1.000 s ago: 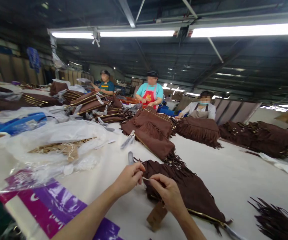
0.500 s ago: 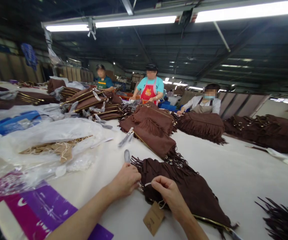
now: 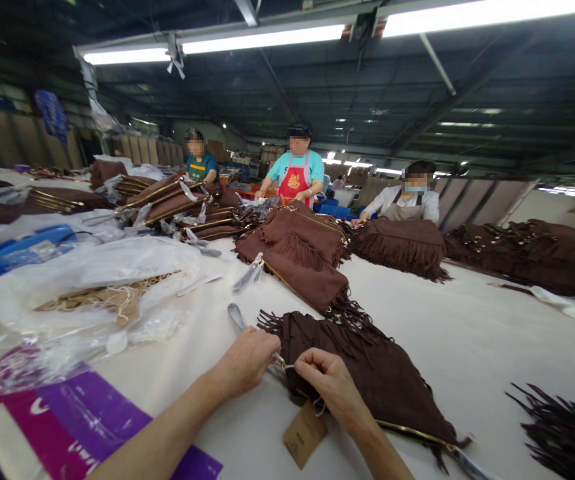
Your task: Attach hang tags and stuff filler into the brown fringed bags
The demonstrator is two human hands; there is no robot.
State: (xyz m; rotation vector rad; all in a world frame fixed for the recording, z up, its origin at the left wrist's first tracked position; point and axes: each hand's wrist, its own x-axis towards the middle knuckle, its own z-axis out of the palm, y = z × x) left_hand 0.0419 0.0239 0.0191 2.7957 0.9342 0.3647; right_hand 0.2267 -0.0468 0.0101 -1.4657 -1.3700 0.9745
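A dark brown fringed bag [image 3: 372,373] lies on the white table, its gold zipper edge toward me. At its left corner my left hand [image 3: 250,360] is closed around the metal clasp [image 3: 280,362], beside a strap end in grey wrapping [image 3: 236,316]. My right hand [image 3: 324,377] pinches a thin white string just right of the clasp, over the bag. Below that hand a brown cardboard tag [image 3: 304,435] hangs on the string.
Brown bags [image 3: 300,247] are piled ahead, with more stacked left and right. Clear plastic holding tan tags [image 3: 117,300] lies left, above a purple printed bag [image 3: 92,413]. Dark fringe [image 3: 562,433] lies at right. Three people stand across the table.
The grey-wrapped strap end has shifted left. My left hand has turned slightly, and the clasp now shows more clearly between my hands. The string is still pinched in my right hand.
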